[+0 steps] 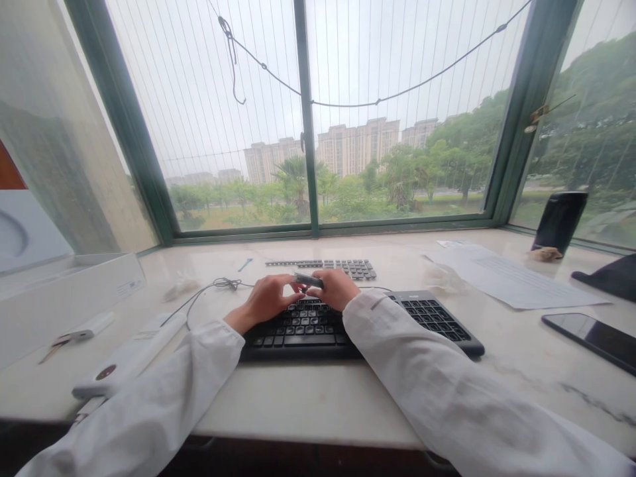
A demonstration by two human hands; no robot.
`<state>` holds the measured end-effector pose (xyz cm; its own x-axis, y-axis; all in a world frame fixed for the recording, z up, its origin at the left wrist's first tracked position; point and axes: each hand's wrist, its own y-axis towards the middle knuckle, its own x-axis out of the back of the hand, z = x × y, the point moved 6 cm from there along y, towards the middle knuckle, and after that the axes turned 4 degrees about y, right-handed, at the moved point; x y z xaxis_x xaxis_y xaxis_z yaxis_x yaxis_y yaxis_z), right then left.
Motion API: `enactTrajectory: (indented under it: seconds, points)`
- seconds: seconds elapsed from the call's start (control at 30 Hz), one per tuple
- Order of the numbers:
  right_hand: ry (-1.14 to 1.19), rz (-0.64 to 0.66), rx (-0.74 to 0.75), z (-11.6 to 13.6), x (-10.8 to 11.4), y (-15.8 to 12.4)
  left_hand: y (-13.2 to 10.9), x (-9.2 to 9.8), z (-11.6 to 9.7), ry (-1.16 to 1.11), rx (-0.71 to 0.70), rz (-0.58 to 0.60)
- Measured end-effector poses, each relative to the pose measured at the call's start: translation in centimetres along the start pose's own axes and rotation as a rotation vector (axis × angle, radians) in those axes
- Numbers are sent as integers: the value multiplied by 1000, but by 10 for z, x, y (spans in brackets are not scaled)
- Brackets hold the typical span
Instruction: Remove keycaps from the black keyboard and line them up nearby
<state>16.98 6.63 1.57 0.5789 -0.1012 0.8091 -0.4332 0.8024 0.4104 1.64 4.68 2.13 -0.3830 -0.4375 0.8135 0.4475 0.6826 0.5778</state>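
Observation:
A black keyboard point(308, 341) lies on the white marble sill, and both hands are over its upper middle part. My right hand point(338, 288) is closed on a small dark tool with a clear part point(308, 280), which points left. My left hand point(269, 299) is at the keyboard's upper left, thumb and index finger curved towards the tool's tip; whether they hold something small is hidden. Just behind the hands lie rows of loose dark keycaps point(355, 268). Several key positions on the keyboard look uncapped.
To the left are a white power strip point(129, 358), a bundled cable point(226, 283), keys point(74, 336) and a white box point(64, 298). On the right are paper sheets point(501, 275), a phone point(596, 338) and a black upright object point(559, 225). A window stands behind.

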Motion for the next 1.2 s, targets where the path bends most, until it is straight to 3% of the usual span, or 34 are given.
enactTrajectory:
  seconds: [0.6,0.8,1.0,1.2]
  points:
    - [-31,-1,15,3,2,-1,0,-1,0,2,-22,-13]
    - [-147,29,-10,2,1,-1,1,3,1,45,-3,-4]
    - [-317,92,-97,-3,5,-3,3,8,14,44,67,-29]
    - [-369,148,-61,4,4,-5,6,14,38,133,179,-72]
